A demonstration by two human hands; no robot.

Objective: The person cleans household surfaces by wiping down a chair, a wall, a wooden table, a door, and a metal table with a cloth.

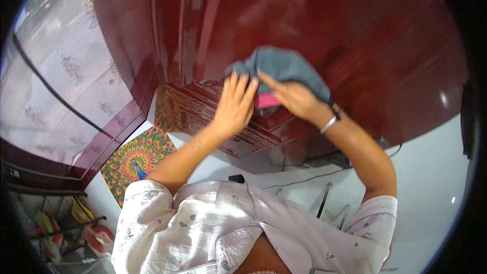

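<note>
Both my arms reach up to a glossy dark red wooden panel (314, 25). My right hand (291, 96) grips a grey-blue cloth (286, 66) that is bunched against the panel, with a pink piece (266, 101) showing under its palm. My left hand (233, 104) lies beside it with straight, close-set fingers, the fingertips on the cloth's left end. A silver bracelet (329, 123) sits on my right wrist. Below the hands runs a carved wooden moulding (190, 109). What the cloth covers is hidden.
A colourful peacock picture (137, 160) hangs on the white wall (431, 172) at the lower left. A patterned sheer curtain (66, 61) fills the left side. Cables (309, 178) run along the wall. A rack with red and green items (61, 228) stands at the bottom left.
</note>
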